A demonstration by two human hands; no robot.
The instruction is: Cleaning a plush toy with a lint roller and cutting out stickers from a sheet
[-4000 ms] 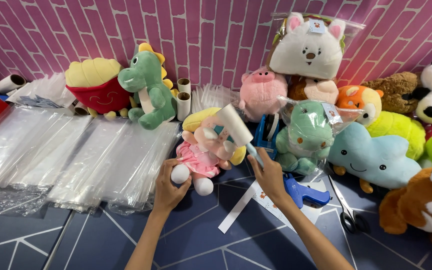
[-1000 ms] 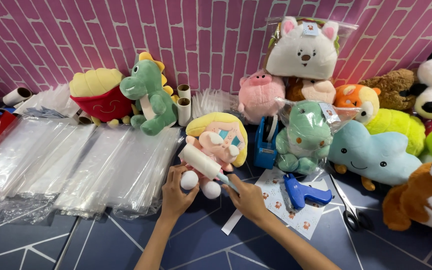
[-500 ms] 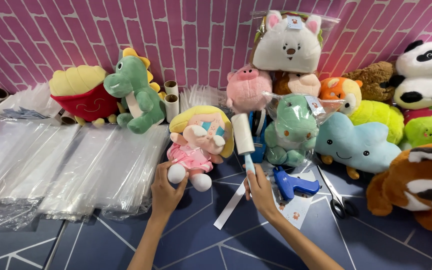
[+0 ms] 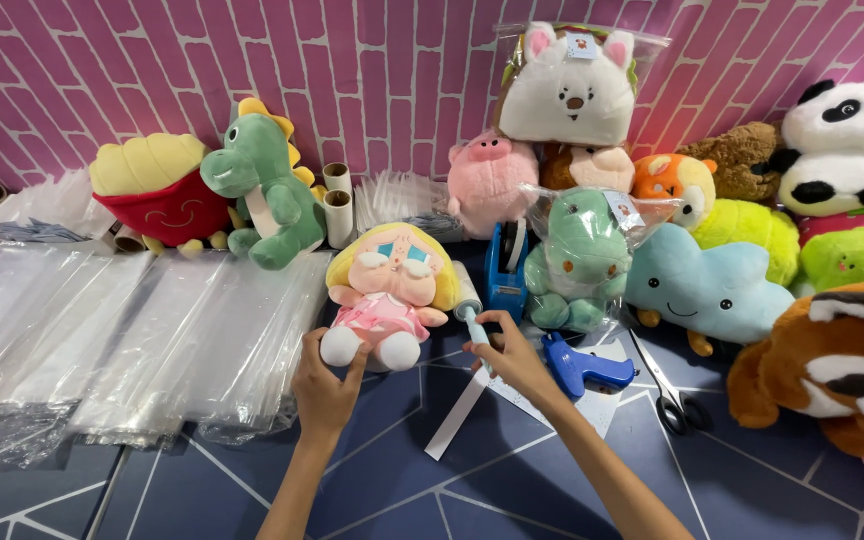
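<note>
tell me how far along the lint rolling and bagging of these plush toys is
Done: the green bear and white bunny already sit in clear bags. In hand: the left hand steadies the blonde doll by a foot; the right hand holds the lint roller beside it. Left: the doll is unbagged, as are the dinosaur, pig and others.

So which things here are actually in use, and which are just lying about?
In use: left hand on blonde doll plush; right hand gripping lint roller.

Lying about: plastic bags, tape dispenser, blue tag gun, scissors, green dinosaur, bagged green bear.
</note>
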